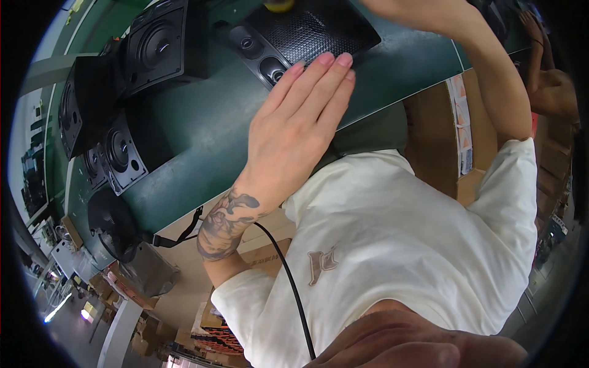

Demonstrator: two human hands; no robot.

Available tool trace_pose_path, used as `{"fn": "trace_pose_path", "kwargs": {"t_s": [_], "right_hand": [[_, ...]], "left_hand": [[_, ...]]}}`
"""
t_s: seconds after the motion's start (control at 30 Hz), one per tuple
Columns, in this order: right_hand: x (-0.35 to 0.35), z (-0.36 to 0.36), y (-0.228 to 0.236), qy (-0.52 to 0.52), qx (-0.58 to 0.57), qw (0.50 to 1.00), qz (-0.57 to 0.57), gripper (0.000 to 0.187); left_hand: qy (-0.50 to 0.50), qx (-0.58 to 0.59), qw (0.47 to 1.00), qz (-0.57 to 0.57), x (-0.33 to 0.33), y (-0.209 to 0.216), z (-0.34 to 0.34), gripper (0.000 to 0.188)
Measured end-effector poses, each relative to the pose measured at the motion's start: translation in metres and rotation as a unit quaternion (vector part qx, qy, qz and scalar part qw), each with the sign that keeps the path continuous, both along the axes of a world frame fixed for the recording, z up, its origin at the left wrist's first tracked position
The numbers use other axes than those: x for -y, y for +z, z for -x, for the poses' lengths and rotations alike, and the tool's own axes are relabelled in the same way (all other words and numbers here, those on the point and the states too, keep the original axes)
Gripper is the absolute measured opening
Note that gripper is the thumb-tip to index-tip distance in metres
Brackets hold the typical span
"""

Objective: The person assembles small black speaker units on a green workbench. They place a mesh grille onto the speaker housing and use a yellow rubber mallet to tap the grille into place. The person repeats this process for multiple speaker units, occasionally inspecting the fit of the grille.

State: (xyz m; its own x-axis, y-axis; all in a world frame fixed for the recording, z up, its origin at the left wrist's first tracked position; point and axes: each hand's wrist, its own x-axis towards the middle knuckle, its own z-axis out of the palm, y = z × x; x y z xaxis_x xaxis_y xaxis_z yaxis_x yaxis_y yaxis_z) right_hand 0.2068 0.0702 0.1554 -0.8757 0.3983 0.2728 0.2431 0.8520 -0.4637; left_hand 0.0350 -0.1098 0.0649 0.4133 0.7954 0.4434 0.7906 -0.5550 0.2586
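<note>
A black speaker point(325, 30) with a textured, dimpled face and small round drivers along its left end lies on the green workbench point(196, 159). My left hand point(300, 119) is stretched out flat over the speaker's near edge, fingers straight and holding nothing. Whether its fingertips press on the speaker I cannot tell. My right arm reaches across from the right, and my right hand point(411, 11) is at the top edge, beyond the speaker's far right corner. Its fingers are cut off by the picture's edge. A yellow rounded thing point(279, 5) shows in part above the speaker.
Several black speakers stand on the bench's left, among them a large one point(156, 49) and a smaller one point(123, 150). A black-wrapped bundle point(110, 218) is at the bench's left end. A black cable point(288, 270) hangs before me. An open cardboard box point(432, 129) and another person's arm point(537, 55) are at right.
</note>
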Motion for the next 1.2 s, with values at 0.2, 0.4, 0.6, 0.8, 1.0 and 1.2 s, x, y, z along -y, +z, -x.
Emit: {"fn": "trace_pose_path", "kwargs": {"t_s": [0.2,0.4,0.6,0.8,1.0,1.2], "right_hand": [[0.002,-0.005,0.020,-0.054,-0.028,0.997,0.044,0.013],[-0.007,0.030,-0.009,0.023,-0.081,0.996,-0.023,0.015],[-0.002,0.015,0.005,-0.017,-0.013,1.000,-0.022,0.018],[0.002,-0.107,-0.030,-0.223,-0.013,0.970,-0.096,0.026],[0.020,-0.141,-0.081,-0.278,0.025,0.957,-0.082,0.030],[0.024,-0.129,-0.090,-0.161,-0.186,0.966,0.078,0.057]], "left_hand": [[-0.017,0.034,0.999,-0.013,-0.008,-0.003,0.004,0.039],[-0.010,0.007,0.999,-0.044,-0.011,-0.003,0.008,0.033],[-0.029,0.064,0.997,-0.016,-0.011,0.000,0.012,0.036],[-0.046,0.139,0.989,-0.024,-0.023,0.009,0.021,0.039],[0.053,-0.167,0.983,0.062,-0.055,0.039,0.011,0.097],[0.034,-0.039,0.991,0.122,-0.071,0.049,0.022,0.076]]}}
